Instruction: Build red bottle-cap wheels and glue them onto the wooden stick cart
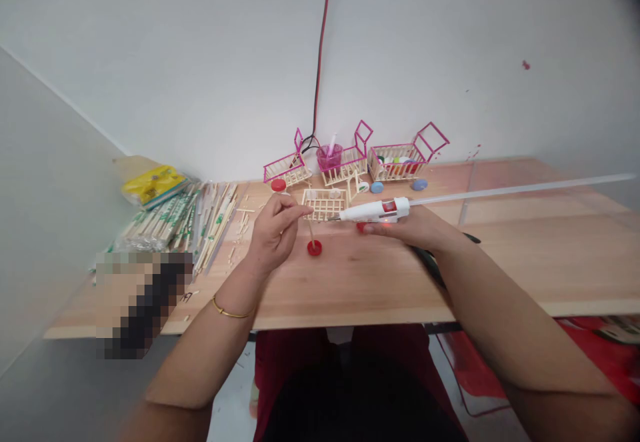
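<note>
My left hand [277,232] is closed, thumb and forefinger pinched at the upper end of a short wooden stick [311,234]. The stick's lower end meets a red bottle cap [315,249] on the table. In my right hand [417,229] is a white hot glue gun [373,211], its nozzle pointing left toward my left fingertips. A long clear glue stick [520,190] sticks out of its back. Just behind the nozzle sits an unpainted wooden-stick cart [325,205]. Another red piece [361,227] shows below the gun, partly covered by my right hand.
Pink-edged stick carts [287,167], [407,162] line the wall, with a pink cup [330,157] among them. Loose caps [279,185], [377,188] lie nearby. Bundled chopsticks [160,222] and a yellow packet [153,185] are at left. A cable [320,49] runs down the wall.
</note>
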A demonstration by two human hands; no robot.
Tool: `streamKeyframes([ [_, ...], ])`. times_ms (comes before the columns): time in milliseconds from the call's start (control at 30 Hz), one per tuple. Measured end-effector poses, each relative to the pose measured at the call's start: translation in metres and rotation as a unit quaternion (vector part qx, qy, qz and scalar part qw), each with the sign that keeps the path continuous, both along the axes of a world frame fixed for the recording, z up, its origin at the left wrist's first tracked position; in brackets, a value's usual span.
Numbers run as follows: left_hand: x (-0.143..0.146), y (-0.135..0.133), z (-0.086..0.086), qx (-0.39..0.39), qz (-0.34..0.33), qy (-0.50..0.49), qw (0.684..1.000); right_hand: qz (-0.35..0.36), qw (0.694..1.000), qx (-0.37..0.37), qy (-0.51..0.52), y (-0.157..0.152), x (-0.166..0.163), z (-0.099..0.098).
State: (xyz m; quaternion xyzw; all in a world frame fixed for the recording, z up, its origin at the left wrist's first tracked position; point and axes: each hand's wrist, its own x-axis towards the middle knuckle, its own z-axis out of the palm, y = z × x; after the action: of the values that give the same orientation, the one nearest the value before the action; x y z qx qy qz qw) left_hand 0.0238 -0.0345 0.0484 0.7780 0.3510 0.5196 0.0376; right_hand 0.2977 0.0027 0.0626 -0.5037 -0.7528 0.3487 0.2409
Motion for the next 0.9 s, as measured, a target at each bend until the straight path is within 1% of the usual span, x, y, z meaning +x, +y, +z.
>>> streamKeyframes([
  [33, 0.001, -0.001, -0.001, -0.001, 0.006, 0.001, 1.000, -0.004, 1.000, -0.002, 0.002, 0.000, 0.000, -0.001],
  [100, 0.001, -0.002, -0.002, -0.027, 0.013, -0.010, 1.000, -0.012, 1.000, -0.004, 0.004, 0.001, 0.001, -0.002],
  [200, 0.001, 0.000, -0.005, -0.118, -0.005, 0.003, 0.993, -0.015, 1.000, -0.003, 0.005, 0.002, 0.002, -0.004],
  [300, 0.002, 0.002, -0.007, -0.220, -0.020, 0.053, 0.974, -0.012, 1.000, -0.003, 0.014, 0.002, 0.002, -0.006],
  [367, 0.002, 0.003, -0.007, -0.272, -0.026, 0.073, 0.959, -0.017, 1.000, -0.002, 0.021, 0.002, 0.003, -0.006],
  [433, 0.002, 0.004, -0.007, -0.303, -0.037, 0.078, 0.949, -0.021, 0.999, -0.005, 0.023, 0.002, 0.003, -0.006],
  [533, 0.002, 0.005, -0.006, -0.333, -0.051, 0.060, 0.940, -0.027, 0.999, -0.011, 0.020, 0.002, 0.004, -0.006],
  [633, 0.001, 0.006, -0.006, -0.372, -0.053, 0.010, 0.927, -0.026, 0.999, -0.009, 0.024, 0.001, 0.003, -0.005],
  [700, 0.001, 0.007, -0.007, -0.412, -0.067, -0.059, 0.907, -0.025, 0.999, -0.009, 0.031, 0.000, 0.002, -0.004],
  [800, 0.000, 0.009, -0.009, -0.480, -0.103, -0.178, 0.853, -0.022, 0.999, -0.018, 0.039, 0.000, 0.001, -0.002],
  [867, 0.000, 0.010, -0.011, -0.509, -0.115, -0.239, 0.819, -0.020, 0.999, -0.023, 0.045, 0.001, 0.001, -0.004],
  [900, -0.001, 0.011, -0.012, -0.516, -0.118, -0.264, 0.806, -0.020, 0.998, -0.024, 0.047, 0.001, 0.002, -0.005],
])
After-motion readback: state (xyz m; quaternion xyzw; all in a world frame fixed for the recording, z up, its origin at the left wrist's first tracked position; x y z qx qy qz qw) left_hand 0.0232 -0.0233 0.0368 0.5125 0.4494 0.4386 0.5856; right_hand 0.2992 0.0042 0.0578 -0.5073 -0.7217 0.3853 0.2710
